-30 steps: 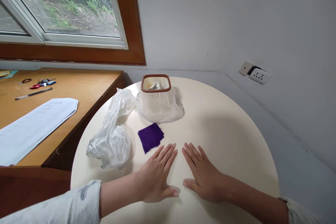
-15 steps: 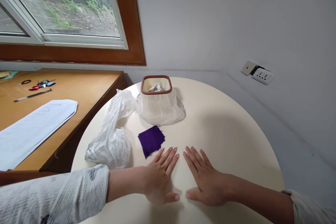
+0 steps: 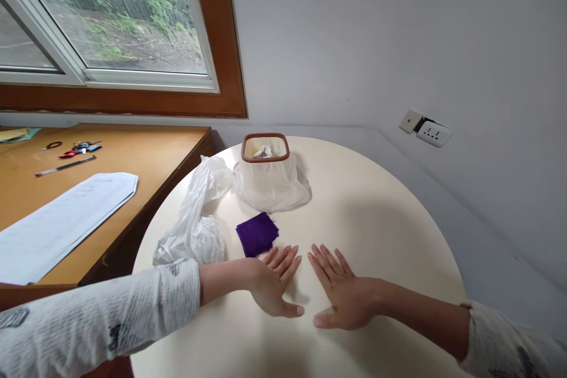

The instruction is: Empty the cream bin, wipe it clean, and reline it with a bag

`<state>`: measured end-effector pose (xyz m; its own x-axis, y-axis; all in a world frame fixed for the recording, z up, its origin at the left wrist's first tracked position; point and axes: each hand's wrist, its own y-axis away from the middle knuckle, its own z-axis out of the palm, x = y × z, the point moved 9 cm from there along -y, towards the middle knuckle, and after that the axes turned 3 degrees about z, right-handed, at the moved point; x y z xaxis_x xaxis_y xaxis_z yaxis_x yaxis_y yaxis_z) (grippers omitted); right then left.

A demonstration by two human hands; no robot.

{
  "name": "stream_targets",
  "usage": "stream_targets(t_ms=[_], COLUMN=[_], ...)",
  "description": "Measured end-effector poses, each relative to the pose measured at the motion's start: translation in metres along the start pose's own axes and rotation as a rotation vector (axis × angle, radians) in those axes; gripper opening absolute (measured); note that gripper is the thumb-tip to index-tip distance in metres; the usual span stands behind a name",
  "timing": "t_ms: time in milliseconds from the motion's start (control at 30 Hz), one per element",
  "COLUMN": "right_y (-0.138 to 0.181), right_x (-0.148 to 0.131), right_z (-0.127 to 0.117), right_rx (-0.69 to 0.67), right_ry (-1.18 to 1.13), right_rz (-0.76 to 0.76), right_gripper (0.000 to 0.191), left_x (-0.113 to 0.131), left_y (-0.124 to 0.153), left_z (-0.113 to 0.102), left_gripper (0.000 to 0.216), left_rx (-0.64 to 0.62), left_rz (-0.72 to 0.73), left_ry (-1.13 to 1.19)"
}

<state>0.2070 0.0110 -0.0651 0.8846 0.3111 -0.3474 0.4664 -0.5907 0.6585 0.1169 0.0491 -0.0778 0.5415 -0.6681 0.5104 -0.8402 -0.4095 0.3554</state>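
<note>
My left hand [image 3: 273, 283] is open with fingers stretched out, raised slightly off the round cream table [image 3: 381, 218]; its fingertips reach the near edge of a folded purple cloth [image 3: 257, 233]. Beside it, my right hand [image 3: 341, 289] lies open and flat on the tabletop, holding nothing. Beyond the cloth stands a small bin [image 3: 264, 149] with a brown rim, lined with a white plastic bag [image 3: 271, 186] and holding crumpled paper. A loose crumpled white plastic bag [image 3: 197, 221] lies to the left of the cloth.
A wooden desk [image 3: 146, 153] adjoins the table on the left, bearing white papers [image 3: 62, 218], a pen [image 3: 65, 166] and keys [image 3: 80, 147]. A window is above it. A wall socket [image 3: 427, 129] sits on the right wall.
My left forearm has swung in from the left and the hand has lifted a little toward the purple cloth. The view has shifted slightly. My right hand stays flat.
</note>
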Motion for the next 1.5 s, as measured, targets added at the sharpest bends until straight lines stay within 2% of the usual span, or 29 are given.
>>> stream_targets(t_ms=[100,167,200,267,300,367,433,500,533,633,700,800,867,933,1000,1167,1300,1500], right_y=[0.006,0.014,0.018,0.023,0.025,0.028,0.033,0.033,0.03,0.01,-0.006,-0.023,-0.028,-0.027,-0.021,0.012,0.05,0.102], right_x=[-0.003,-0.006,-0.009,-0.013,-0.015,-0.019,-0.028,-0.038,-0.042,-0.052,-0.058,-0.063,-0.062,-0.056,-0.047,-0.015,0.006,0.005], right_z=[-0.006,-0.015,-0.024,-0.048,-0.067,-0.111,-0.16,-0.198,-0.213,-0.242,-0.252,-0.258,-0.259,-0.259,-0.258,-0.244,-0.221,-0.173], right_rx=[0.02,0.023,0.038,0.117,0.202,0.445,0.747,0.978,1.05,1.103,1.076,1.019,0.986,0.958,0.935,0.9,0.882,0.85], right_ry=[0.013,0.034,0.057,0.11,0.127,0.137,0.15,0.19,0.216,0.264,0.284,0.321,0.339,0.348,0.348,0.343,0.329,0.215], right_rz=[0.016,0.012,0.001,-0.011,-0.01,0.001,-0.029,-0.057,-0.048,-0.021,-0.021,-0.016,-0.002,0.021,0.05,0.108,0.119,0.033], right_gripper=[0.103,0.096,0.089,0.069,0.059,0.045,0.04,0.037,0.036,0.038,0.037,0.029,0.027,0.027,0.026,0.024,0.024,0.03], left_x=[0.01,0.02,0.024,0.022,0.016,0.001,-0.013,-0.024,-0.028,-0.03,-0.022,-0.003,0.004,0.0,-0.011,-0.03,-0.033,-0.016], left_y=[0.004,0.01,0.013,0.023,0.03,0.045,0.059,0.072,0.078,0.088,0.089,0.078,0.064,0.054,0.051,0.049,0.044,0.047], left_z=[-0.014,-0.032,-0.045,-0.078,-0.093,-0.118,-0.134,-0.145,-0.146,-0.14,-0.129,-0.106,-0.085,-0.062,-0.048,-0.045,-0.049,-0.081], left_gripper=[0.094,0.082,0.07,0.039,0.028,0.031,0.035,0.035,0.034,0.031,0.029,0.025,0.05,0.066,0.07,0.071,0.074,0.105], left_rx=[0.0,0.038,0.109,0.336,0.461,0.687,0.86,1.021,1.084,1.195,1.197,1.054,0.837,0.614,0.513,0.558,0.587,0.81], left_rz=[-0.02,-0.002,0.005,-0.018,-0.047,-0.122,-0.183,-0.238,-0.263,-0.317,-0.315,-0.223,-0.207,-0.249,-0.297,-0.376,-0.391,-0.248], left_ry=[-0.025,-0.005,0.041,0.18,0.248,0.331,0.347,0.363,0.368,0.353,0.313,0.232,0.104,-0.041,-0.13,-0.184,-0.155,0.02])
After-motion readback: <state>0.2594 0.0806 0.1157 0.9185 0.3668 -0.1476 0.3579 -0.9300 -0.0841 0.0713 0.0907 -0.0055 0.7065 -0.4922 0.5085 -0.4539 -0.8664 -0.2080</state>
